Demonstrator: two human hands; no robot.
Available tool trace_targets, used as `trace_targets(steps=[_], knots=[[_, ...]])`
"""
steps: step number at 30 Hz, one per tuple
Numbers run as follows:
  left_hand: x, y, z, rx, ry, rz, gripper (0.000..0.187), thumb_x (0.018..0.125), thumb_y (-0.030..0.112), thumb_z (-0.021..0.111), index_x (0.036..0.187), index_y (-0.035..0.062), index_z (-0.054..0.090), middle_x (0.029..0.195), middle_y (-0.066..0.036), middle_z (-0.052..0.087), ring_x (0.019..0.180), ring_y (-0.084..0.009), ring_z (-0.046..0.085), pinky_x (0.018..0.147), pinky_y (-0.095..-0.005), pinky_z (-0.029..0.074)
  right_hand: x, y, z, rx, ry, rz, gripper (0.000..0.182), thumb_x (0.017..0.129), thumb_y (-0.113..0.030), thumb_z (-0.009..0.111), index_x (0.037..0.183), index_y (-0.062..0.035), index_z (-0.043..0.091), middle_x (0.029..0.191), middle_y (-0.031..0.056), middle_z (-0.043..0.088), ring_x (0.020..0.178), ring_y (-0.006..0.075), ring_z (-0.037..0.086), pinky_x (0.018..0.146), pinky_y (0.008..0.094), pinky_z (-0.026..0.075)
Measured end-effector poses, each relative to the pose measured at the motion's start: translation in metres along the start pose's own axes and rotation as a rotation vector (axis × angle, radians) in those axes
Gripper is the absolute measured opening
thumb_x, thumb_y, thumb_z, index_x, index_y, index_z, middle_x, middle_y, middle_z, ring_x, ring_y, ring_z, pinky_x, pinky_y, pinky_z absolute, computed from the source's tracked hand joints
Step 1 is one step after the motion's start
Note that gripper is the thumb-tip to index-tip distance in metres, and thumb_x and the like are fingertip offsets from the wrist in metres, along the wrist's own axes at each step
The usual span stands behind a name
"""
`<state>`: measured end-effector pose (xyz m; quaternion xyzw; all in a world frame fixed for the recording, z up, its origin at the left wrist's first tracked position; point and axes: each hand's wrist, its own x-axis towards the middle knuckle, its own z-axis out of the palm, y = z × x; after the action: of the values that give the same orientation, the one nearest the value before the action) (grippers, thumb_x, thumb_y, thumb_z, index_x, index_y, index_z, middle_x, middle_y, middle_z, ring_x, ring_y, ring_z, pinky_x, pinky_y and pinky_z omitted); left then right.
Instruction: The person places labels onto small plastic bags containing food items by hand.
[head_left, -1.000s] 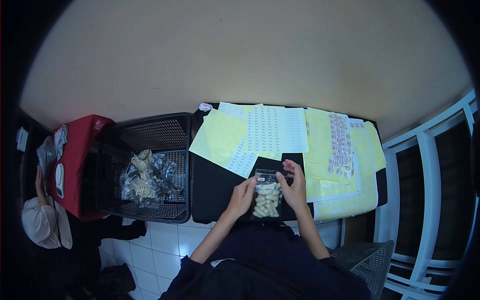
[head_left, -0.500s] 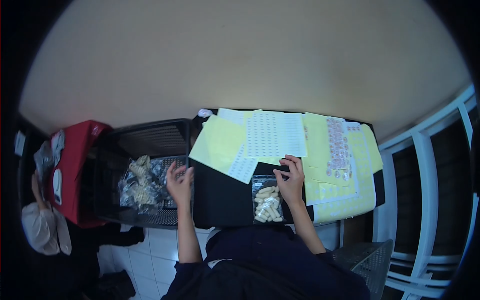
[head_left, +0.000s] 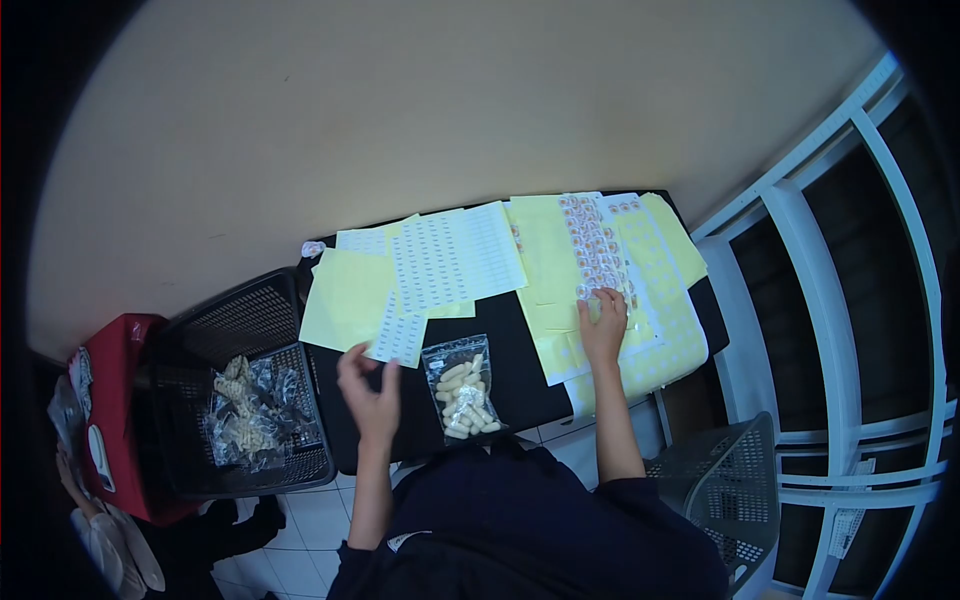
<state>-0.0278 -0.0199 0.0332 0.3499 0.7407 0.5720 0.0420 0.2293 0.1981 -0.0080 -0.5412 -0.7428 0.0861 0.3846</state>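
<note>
Black table at frame centre, covered in yellow backing sheets and white label sheets. Clear zip bag of pale capsules lies flat near front edge, between hands, untouched. Left hand just left of bag, fingers loosely curled, empty. Right hand flat on round-sticker sheet, fingertips pressing; grip on any sticker indiscernible. Black mesh basket, lower left, holds more filled bags. Label print illegible.
</note>
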Motion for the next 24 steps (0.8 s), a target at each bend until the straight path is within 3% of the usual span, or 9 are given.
trace_targets(steps=[1, 2, 4, 7, 9, 12, 19, 24], knots=[[0.007, 0.018, 0.015, 0.119, -0.130, 0.142, 0.042, 0.069, 0.009, 0.067, 0.105, 0.0015, 0.049, 0.088, -0.011, 0.052, 0.082, -0.0226, 0.048, 0.076, -0.0338, 0.037, 0.002, -0.002, 0.001, -0.001, 0.006, 0.004, 0.026, 0.068, -0.014, 0.066, 0.088, -0.0004, 0.057, 0.099, 0.0126, 0.052, 0.094, 0.0302, 0.049, 0.083, 0.0390, 0.038], [0.014, 0.041, 0.033, 0.049, -0.271, 0.210, 0.039, 0.070, 0.014, 0.066, 0.104, 0.0018, 0.051, 0.097, -0.013, 0.054, 0.090, -0.0271, 0.049, 0.081, -0.0362, 0.036, 0.003, -0.005, 0.002, -0.101, 0.011, 0.040, 0.025, 0.068, -0.016, 0.067, 0.086, -0.0014, 0.059, 0.097, 0.0119, 0.052, 0.093, 0.0288, 0.049, 0.083, 0.0390, 0.037], [0.029, 0.076, 0.075, 0.067, -0.572, 0.378, 0.034, 0.075, 0.020, 0.061, 0.104, 0.0038, 0.054, 0.105, -0.014, 0.054, 0.100, -0.0291, 0.048, 0.087, -0.0374, 0.034, 0.007, -0.002, 0.007, -0.199, 0.013, 0.111, 0.021, 0.068, -0.021, 0.067, 0.079, -0.0049, 0.061, 0.092, 0.0093, 0.053, 0.093, 0.0255, 0.048, 0.085, 0.0389, 0.033], [0.023, 0.069, 0.158, 0.269, -0.790, 0.645, 0.046, 0.080, 0.033, 0.053, 0.117, 0.0070, 0.047, 0.123, -0.009, 0.046, 0.115, -0.0255, 0.039, 0.092, -0.0434, 0.028, 0.009, -0.004, 0.007, -0.257, -0.008, 0.150, 0.020, 0.068, -0.023, 0.067, 0.077, -0.0057, 0.061, 0.093, 0.0077, 0.053, 0.093, 0.0248, 0.048, 0.086, 0.0385, 0.031], [0.018, 0.054, 0.198, 0.371, -0.826, 0.781, 0.048, 0.081, 0.038, 0.050, 0.117, 0.0064, 0.047, 0.125, -0.006, 0.044, 0.117, -0.0226, 0.037, 0.094, -0.0422, 0.026, 0.012, -0.001, 0.010, -0.270, 0.017, 0.128, 0.018, 0.068, -0.022, 0.065, 0.075, -0.0067, 0.061, 0.090, 0.0061, 0.055, 0.093, 0.0236, 0.048, 0.084, 0.0383, 0.031], [0.013, 0.045, 0.217, 0.539, -0.941, 0.712, 0.050, 0.081, 0.039, 0.048, 0.119, 0.0073, 0.046, 0.127, -0.004, 0.043, 0.119, -0.0203, 0.036, 0.097, -0.0433, 0.024, 0.015, 0.002, 0.013, -0.274, -0.054, 0.129, 0.009, 0.071, -0.017, 0.061, 0.075, -0.0086, 0.061, 0.086, 0.0048, 0.058, 0.091, 0.0217, 0.049, 0.079, 0.0373, 0.031], [0.011, 0.048, 0.219, 0.588, -0.980, 0.654, 0.050, 0.082, 0.039, 0.048, 0.121, 0.0077, 0.044, 0.130, -0.003, 0.039, 0.121, -0.0184, 0.034, 0.100, -0.0465, 0.020, 0.015, -0.004, 0.012, -0.251, -0.056, 0.206, 0.009, 0.074, -0.016, 0.059, 0.078, -0.0091, 0.060, 0.086, 0.0047, 0.058, 0.091, 0.0215, 0.049, 0.079, 0.0398, 0.028], [0.017, 0.048, 0.219, 0.576, -1.028, 0.606, 0.048, 0.082, 0.037, 0.048, 0.122, 0.0102, 0.044, 0.131, -0.001, 0.039, 0.121, -0.0164, 0.034, 0.099, -0.0481, 0.020, 0.021, -0.011, 0.004, -0.135, -0.179, 0.335, 0.007, 0.076, -0.017, 0.057, 0.078, -0.0108, 0.059, 0.079, 0.0033, 0.059, 0.086, 0.0217, 0.053, 0.078, 0.0411, 0.027]])
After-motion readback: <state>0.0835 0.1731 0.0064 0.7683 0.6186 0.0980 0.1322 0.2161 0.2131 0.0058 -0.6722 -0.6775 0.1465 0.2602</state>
